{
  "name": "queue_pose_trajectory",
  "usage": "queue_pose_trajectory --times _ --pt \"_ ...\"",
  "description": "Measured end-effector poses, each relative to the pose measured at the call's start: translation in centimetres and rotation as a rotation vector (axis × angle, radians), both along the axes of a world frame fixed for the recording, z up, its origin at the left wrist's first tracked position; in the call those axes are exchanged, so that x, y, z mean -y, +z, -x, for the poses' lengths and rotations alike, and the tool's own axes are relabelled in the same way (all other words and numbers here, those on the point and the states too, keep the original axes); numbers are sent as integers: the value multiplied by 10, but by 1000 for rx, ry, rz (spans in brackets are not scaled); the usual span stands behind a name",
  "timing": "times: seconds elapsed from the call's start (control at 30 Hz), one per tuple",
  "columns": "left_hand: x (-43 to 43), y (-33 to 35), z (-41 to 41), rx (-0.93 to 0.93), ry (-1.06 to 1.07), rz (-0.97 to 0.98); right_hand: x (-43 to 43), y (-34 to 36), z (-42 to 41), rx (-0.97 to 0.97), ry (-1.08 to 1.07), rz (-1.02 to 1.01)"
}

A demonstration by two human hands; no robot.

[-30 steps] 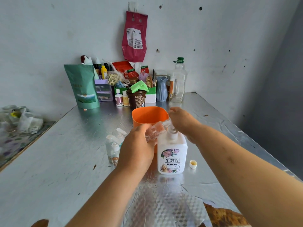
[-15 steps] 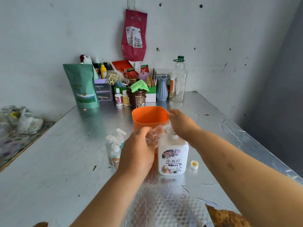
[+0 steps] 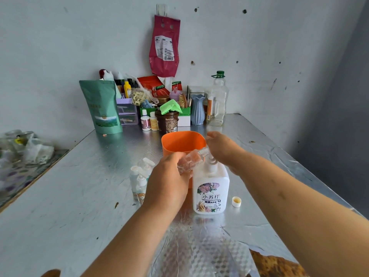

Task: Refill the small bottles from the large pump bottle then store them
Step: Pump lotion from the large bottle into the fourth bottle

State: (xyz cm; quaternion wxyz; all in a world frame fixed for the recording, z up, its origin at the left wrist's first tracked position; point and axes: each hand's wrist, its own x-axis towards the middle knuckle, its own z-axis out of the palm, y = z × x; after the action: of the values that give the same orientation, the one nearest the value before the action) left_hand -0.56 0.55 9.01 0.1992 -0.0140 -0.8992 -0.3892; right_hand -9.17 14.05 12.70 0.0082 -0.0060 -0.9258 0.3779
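- Little has shifted in the last second: both hands keep their places at the large white plastic pump bottle with a flowered label, upright on the silvery metal table.
- Left hand grips a small clear plastic bottle, nearer to it than the right. Its long axis rises rightward, mouth at the pump spout.
- Right hand covers the pump head. Its fingers are hidden, so whether it presses or grips cannot be told.
- Small white cap lies just right of the pump bottle.
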Motion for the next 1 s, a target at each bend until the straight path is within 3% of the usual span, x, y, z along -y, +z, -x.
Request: queue_pose_trajectory --times 0.43,1.0 --pt "2 -8 3 25 2 -14 2 -8 -4 -25 24 -71" --pt "-1 1 -3 9 -3 -6 -1 0 -3 -11 22 13"
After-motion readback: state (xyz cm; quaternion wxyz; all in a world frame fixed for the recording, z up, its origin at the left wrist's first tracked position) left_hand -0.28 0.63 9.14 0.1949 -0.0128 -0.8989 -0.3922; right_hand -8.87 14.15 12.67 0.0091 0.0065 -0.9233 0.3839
